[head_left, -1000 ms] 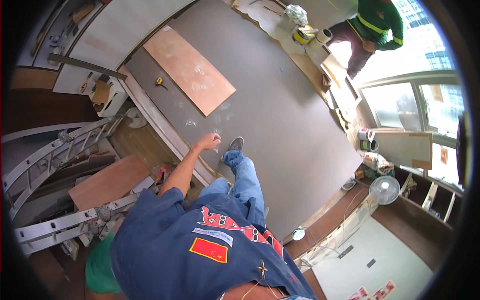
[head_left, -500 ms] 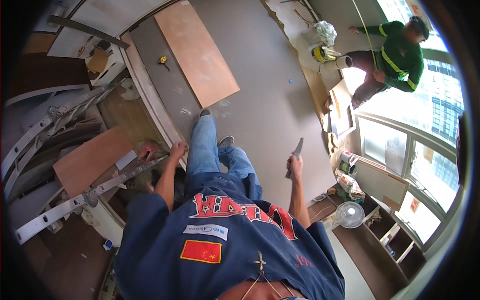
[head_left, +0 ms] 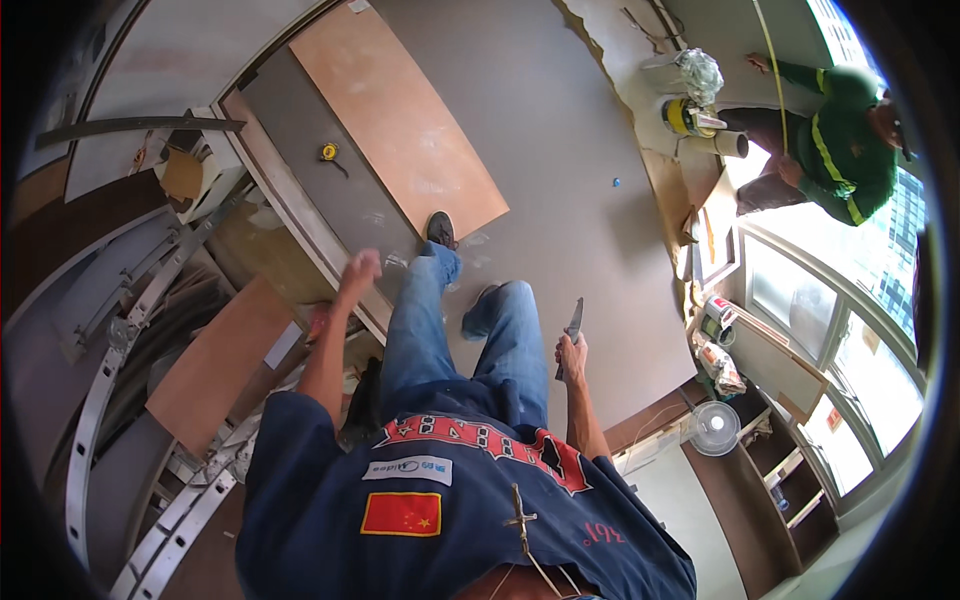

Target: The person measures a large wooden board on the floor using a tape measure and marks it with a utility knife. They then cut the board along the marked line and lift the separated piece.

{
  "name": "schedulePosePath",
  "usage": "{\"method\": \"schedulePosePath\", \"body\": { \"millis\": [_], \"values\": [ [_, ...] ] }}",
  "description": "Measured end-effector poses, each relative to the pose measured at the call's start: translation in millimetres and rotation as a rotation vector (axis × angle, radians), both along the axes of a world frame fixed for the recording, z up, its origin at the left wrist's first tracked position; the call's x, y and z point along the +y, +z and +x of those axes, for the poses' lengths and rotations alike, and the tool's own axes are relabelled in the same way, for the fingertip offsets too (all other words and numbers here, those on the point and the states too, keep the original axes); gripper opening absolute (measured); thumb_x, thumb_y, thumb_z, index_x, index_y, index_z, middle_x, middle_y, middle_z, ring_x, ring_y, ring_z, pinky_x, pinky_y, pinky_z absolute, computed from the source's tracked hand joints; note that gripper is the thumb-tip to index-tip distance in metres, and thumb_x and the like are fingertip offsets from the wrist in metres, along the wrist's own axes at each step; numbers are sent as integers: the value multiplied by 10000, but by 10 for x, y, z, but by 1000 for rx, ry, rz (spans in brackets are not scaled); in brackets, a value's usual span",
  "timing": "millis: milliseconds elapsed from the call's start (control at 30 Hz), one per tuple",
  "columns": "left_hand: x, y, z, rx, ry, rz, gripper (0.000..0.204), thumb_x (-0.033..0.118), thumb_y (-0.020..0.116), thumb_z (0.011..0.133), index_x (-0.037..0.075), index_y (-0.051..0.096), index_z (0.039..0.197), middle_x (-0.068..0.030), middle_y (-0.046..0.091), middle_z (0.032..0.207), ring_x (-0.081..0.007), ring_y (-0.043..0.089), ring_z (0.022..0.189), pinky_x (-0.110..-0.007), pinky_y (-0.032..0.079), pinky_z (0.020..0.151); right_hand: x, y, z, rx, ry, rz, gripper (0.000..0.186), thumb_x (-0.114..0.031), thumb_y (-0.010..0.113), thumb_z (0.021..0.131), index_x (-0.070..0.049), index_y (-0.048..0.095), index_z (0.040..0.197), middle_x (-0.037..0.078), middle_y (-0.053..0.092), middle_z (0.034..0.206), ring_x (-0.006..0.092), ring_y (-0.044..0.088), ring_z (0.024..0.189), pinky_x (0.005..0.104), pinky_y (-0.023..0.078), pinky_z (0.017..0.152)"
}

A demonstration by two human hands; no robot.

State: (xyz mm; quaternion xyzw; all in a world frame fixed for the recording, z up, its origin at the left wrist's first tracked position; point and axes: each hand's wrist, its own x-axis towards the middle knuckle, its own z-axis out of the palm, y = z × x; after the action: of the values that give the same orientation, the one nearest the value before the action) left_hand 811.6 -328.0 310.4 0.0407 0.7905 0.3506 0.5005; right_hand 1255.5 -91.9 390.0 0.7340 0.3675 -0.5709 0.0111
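Observation:
My right hand (head_left: 571, 358) is closed round the handle of a knife (head_left: 575, 322), its grey blade pointing up and away from me. My left hand (head_left: 364, 268) hangs in the air beside my left leg. Motion blurs its fingers, and I see nothing held in it. Ahead, a long light-brown wooden panel (head_left: 400, 110) lies on a large grey board (head_left: 540, 130). My left shoe (head_left: 441, 228) is at the panel's near end. A yellow tape measure (head_left: 329, 152) rests on the grey board, left of the panel.
A folded metal ladder (head_left: 110, 400) and another brown panel (head_left: 225, 365) are at the left. To the right, a co-worker in green (head_left: 850, 150) sits by the windows near a yellow-banded bucket (head_left: 685, 117). A fan (head_left: 716, 428) stands by an open-topped cabinet (head_left: 745, 500).
I have stepped forward toward the wooden panel, and my view has shifted. My right hand still grips the knife, now closer to my leg. My left hand has swung forward.

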Motion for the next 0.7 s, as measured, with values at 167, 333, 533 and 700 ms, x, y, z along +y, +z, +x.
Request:
{"method": "schedulePosePath", "body": {
  "millis": [167,333,533,700],
  "values": [
    [1078,400,-925,118,380,263,292,236,510,944,14,573,1124,-47,633,893,-129,609,839,-290,491,761,465,-708,-806,54,83,-25,269,-126,503,855,-16,499,1100,5,479,628,81,454,482,226,374,413],
    [1037,-16,-804,230,-103,189,282,203,507,938,13,565,1138,-124,615,1010,-183,629,905,-324,497,797,1192,-1794,-1778,197,174,40,300,-149,514,847,-10,521,1113,12,501,642,90,478,513,246,397,437],
    [999,-1289,-785,454,-250,-28,274,191,531,920,38,577,1143,-171,613,1076,-282,645,902,-364,497,787,2086,-3355,-2682,191,431,392,332,-176,524,824,0,560,1103,60,568,713,137,541,616,304,446,548],
    [793,-2502,-894,400,-170,-94,294,209,539,916,36,579,1151,-158,611,1110,-303,636,937,-366,490,823,2382,-3957,-3052,318,422,541,367,-200,515,824,-12,559,1136,100,610,774,205,582,675,348,469,626]
  ]
}}
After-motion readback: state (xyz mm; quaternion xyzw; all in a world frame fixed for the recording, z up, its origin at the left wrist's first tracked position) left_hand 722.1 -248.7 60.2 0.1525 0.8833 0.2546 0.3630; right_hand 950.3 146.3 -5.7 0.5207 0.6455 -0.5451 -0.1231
